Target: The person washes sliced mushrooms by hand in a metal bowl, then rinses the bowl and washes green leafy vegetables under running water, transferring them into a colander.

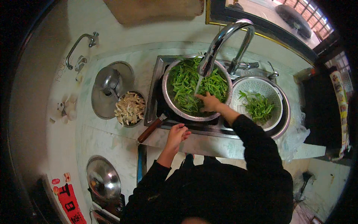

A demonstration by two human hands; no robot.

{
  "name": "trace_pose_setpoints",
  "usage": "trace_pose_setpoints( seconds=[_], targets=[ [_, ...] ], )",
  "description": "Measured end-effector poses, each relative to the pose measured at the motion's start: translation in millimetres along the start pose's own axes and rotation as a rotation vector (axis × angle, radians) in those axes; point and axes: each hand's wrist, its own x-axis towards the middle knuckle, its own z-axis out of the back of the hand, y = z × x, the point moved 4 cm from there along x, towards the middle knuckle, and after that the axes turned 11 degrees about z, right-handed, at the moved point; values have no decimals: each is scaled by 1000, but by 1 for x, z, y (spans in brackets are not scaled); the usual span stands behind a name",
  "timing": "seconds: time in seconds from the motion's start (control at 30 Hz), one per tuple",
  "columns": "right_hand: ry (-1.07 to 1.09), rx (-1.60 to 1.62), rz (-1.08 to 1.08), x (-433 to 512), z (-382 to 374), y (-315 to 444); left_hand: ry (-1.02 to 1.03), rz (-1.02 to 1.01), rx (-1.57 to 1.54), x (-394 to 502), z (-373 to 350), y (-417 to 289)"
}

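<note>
Leafy greens (pixel 184 81) fill a large metal basin (pixel 166 99) set over the sink. Water falls from the curved chrome faucet (pixel 215 46) into it. My right hand (pixel 211 103) reaches over the basin's near side, fingers spread and touching the greens; its lower fingertips are partly lost among the leaves. Nearer to me, my left hand (pixel 178 135) hovers by the counter's front edge, holding nothing, its fingers loosely bent and apart. To the right, a white plastic colander (pixel 275 110) with a smaller heap of greens (pixel 258 107) sits inside another metal basin (pixel 287 117).
A wooden handle (pixel 151 130) juts past the sink's front left corner. Left of the sink stand a bowl of pale sliced food (pixel 130 107), a metal ladle (pixel 107 79) and a round metal lid (pixel 98 103). A domed pan lid (pixel 103 176) is at lower left; a plastic bag (pixel 295 137) lies right.
</note>
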Motion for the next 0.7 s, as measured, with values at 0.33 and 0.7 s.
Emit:
trace_pose_setpoints(
  seconds=[0.33,0.7],
  targets=[
    [-537,86,111,75,-10,-12,11,-22,-76,-19,13,19],
    [-149,167,162,74,19,9,-34,-59,-53,-44,15,22]
  ],
)
